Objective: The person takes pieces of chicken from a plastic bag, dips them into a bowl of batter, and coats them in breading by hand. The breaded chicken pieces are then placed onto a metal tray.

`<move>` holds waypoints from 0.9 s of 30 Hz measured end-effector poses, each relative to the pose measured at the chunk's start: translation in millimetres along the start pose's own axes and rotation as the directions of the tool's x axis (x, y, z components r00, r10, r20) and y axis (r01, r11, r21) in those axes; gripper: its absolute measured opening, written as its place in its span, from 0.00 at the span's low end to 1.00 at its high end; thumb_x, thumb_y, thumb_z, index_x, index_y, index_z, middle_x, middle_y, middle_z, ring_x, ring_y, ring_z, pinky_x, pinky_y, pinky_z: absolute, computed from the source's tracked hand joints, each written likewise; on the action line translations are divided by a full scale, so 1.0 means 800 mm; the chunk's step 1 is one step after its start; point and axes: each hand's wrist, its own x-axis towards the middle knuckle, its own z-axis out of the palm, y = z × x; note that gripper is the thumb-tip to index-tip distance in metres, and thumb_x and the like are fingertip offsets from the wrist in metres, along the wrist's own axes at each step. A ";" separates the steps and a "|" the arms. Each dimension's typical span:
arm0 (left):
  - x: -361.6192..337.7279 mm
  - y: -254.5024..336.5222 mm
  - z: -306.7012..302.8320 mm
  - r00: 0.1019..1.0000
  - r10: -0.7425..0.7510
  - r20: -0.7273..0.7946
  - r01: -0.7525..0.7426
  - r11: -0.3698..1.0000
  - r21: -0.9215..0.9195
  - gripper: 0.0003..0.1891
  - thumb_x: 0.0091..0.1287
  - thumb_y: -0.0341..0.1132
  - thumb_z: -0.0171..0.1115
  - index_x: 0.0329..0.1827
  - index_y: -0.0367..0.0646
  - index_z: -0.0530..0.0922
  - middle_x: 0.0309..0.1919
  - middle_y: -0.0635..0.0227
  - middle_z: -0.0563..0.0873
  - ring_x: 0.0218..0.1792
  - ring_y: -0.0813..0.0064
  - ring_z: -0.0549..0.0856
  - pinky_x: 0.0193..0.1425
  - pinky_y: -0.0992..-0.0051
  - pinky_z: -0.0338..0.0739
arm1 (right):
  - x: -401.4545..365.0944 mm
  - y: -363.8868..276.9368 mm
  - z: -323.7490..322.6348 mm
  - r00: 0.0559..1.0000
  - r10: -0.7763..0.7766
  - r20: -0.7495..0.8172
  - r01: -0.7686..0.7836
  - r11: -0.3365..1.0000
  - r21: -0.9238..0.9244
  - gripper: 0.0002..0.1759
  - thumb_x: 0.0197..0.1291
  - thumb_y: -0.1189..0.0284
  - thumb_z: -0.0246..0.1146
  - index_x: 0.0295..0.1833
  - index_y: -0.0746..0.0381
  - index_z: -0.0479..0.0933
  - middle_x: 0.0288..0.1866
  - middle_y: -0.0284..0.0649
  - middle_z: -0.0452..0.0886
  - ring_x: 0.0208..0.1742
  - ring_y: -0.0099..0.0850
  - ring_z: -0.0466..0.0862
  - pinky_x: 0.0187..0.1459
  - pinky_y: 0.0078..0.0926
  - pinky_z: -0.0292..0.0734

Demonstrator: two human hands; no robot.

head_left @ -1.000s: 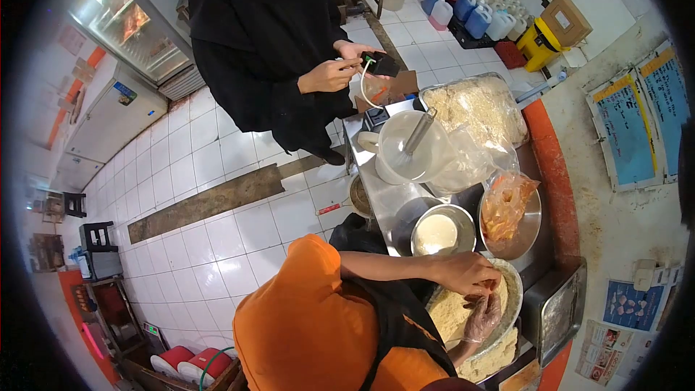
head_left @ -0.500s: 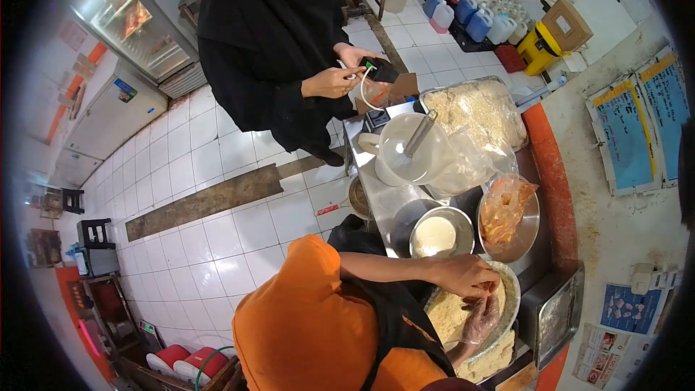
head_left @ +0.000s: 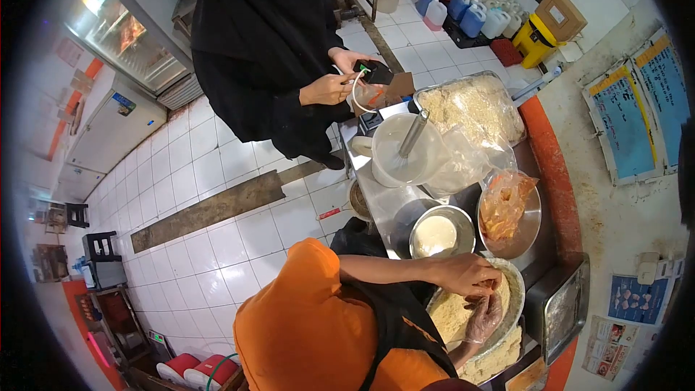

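My left hand (head_left: 467, 275) is bare and reaches over a large bowl (head_left: 520, 293) of pale, crumbly breading (head_left: 450, 311). Just below it, my right hand (head_left: 483, 318) appears to wear a clear plastic glove. The fingers of both hands are closed and meet above the breading. Whatever they pinch is hidden by the fingers. Beside the bowl stand a metal bowl of pale batter (head_left: 436, 236) and a wider metal bowl (head_left: 527, 239) with a plastic bag of orange-coloured food (head_left: 503, 210) in it.
Farther along the steel table (head_left: 394, 210) are a white jug (head_left: 387, 163) with a metal-handled tool and a tray of crumbs (head_left: 470, 101). A metal tray (head_left: 565, 311) leans by the wall. A person in black (head_left: 268, 65) stands across, holding a small black device (head_left: 373, 72).
The view has shifted slightly. My hands stay together over the breading, with only a small shift of the fingers. The other person still holds the black device.
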 end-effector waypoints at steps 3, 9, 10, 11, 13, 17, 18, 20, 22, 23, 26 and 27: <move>0.001 0.000 0.001 1.000 -0.011 0.003 0.011 1.000 -0.005 0.12 0.70 0.42 0.65 0.40 0.42 0.78 0.31 0.61 0.82 0.31 0.61 0.83 0.35 0.63 0.76 | 0.001 0.001 -0.001 1.000 0.001 0.007 -0.001 1.000 -0.004 0.16 0.77 0.66 0.54 0.54 0.69 0.76 0.36 0.40 0.83 0.28 0.25 0.82 0.30 0.23 0.80; 0.002 0.001 -0.003 1.000 -0.027 -0.004 0.027 1.000 0.011 0.12 0.71 0.43 0.64 0.43 0.42 0.79 0.32 0.60 0.83 0.33 0.59 0.85 0.36 0.63 0.78 | 0.004 0.004 -0.002 1.000 0.007 0.008 -0.007 1.000 0.011 0.16 0.78 0.66 0.54 0.53 0.69 0.76 0.36 0.40 0.83 0.28 0.25 0.82 0.30 0.23 0.79; 0.001 0.000 -0.002 1.000 -0.026 0.009 0.026 1.000 0.015 0.12 0.71 0.43 0.64 0.43 0.42 0.79 0.32 0.60 0.83 0.33 0.59 0.85 0.36 0.63 0.78 | 0.004 0.004 -0.001 1.000 0.008 0.001 -0.008 1.000 0.022 0.16 0.78 0.66 0.54 0.53 0.69 0.76 0.36 0.40 0.83 0.28 0.25 0.82 0.30 0.23 0.79; 0.001 -0.002 -0.002 1.000 -0.030 0.003 0.030 1.000 -0.002 0.13 0.71 0.43 0.64 0.43 0.42 0.79 0.33 0.60 0.83 0.34 0.59 0.85 0.36 0.63 0.78 | 0.006 0.004 0.000 1.000 0.021 0.007 -0.021 0.999 0.046 0.16 0.78 0.66 0.54 0.54 0.69 0.76 0.36 0.40 0.83 0.29 0.25 0.83 0.30 0.24 0.80; 0.001 0.001 -0.005 0.996 -0.089 0.026 0.090 0.996 -0.004 0.14 0.72 0.44 0.64 0.45 0.42 0.79 0.35 0.59 0.84 0.34 0.59 0.86 0.37 0.63 0.79 | 0.006 0.004 -0.001 0.997 0.071 0.017 -0.072 0.995 0.075 0.16 0.78 0.66 0.53 0.54 0.69 0.76 0.36 0.40 0.83 0.32 0.26 0.84 0.32 0.24 0.80; 0.002 -0.006 -0.003 0.989 -0.141 0.040 0.141 0.990 0.019 0.12 0.71 0.41 0.64 0.46 0.41 0.78 0.34 0.59 0.84 0.35 0.58 0.86 0.38 0.63 0.79 | 0.009 0.000 -0.003 0.997 0.069 0.041 -0.071 0.997 0.033 0.17 0.78 0.64 0.54 0.55 0.69 0.75 0.37 0.40 0.83 0.33 0.26 0.85 0.32 0.23 0.81; 0.002 -0.007 -0.003 0.989 -0.141 0.047 0.140 0.990 0.024 0.12 0.71 0.41 0.64 0.46 0.41 0.78 0.34 0.59 0.84 0.35 0.58 0.86 0.38 0.63 0.79 | 0.009 0.006 -0.005 0.997 0.069 0.037 -0.071 0.997 0.040 0.17 0.78 0.64 0.54 0.55 0.69 0.75 0.37 0.40 0.83 0.33 0.26 0.85 0.32 0.23 0.81; 0.005 -0.008 -0.004 0.988 -0.155 0.029 0.157 0.983 -0.093 0.11 0.69 0.34 0.66 0.48 0.39 0.77 0.35 0.59 0.85 0.36 0.61 0.87 0.40 0.64 0.79 | 0.009 0.011 -0.003 1.000 0.009 0.023 -0.014 0.976 0.217 0.19 0.77 0.61 0.55 0.57 0.69 0.74 0.41 0.41 0.82 0.36 0.27 0.85 0.32 0.23 0.81; 0.010 -0.004 -0.009 0.977 -0.203 0.060 0.211 0.960 -0.184 0.11 0.68 0.32 0.66 0.48 0.38 0.76 0.36 0.59 0.85 0.38 0.62 0.87 0.42 0.65 0.79 | 0.010 0.011 -0.004 0.999 0.031 -0.010 -0.027 0.964 0.266 0.21 0.76 0.59 0.57 0.58 0.68 0.73 0.45 0.41 0.81 0.40 0.28 0.85 0.35 0.24 0.82; 0.014 -0.003 -0.013 0.965 -0.249 0.087 0.263 0.926 -0.271 0.11 0.67 0.29 0.66 0.49 0.38 0.76 0.38 0.59 0.86 0.39 0.63 0.87 0.43 0.66 0.79 | 0.011 0.011 -0.004 1.000 0.015 -0.014 -0.010 0.958 0.287 0.21 0.75 0.61 0.59 0.58 0.68 0.73 0.46 0.41 0.81 0.41 0.28 0.84 0.37 0.25 0.82; 0.015 -0.007 -0.011 0.950 -0.306 0.062 0.308 0.882 -0.356 0.11 0.67 0.28 0.65 0.49 0.37 0.75 0.38 0.60 0.86 0.39 0.65 0.87 0.45 0.68 0.78 | 0.013 0.003 0.009 0.998 0.002 -0.065 0.021 0.940 0.342 0.18 0.72 0.66 0.63 0.58 0.68 0.74 0.47 0.40 0.81 0.40 0.28 0.83 0.41 0.27 0.81; 0.014 -0.008 -0.011 0.947 -0.312 0.081 0.320 0.882 -0.347 0.11 0.67 0.28 0.65 0.49 0.37 0.75 0.38 0.60 0.86 0.39 0.65 0.87 0.45 0.68 0.78 | 0.013 -0.005 0.007 0.998 0.051 -0.032 -0.037 0.935 0.353 0.17 0.71 0.68 0.64 0.57 0.68 0.74 0.46 0.40 0.81 0.39 0.27 0.82 0.41 0.27 0.80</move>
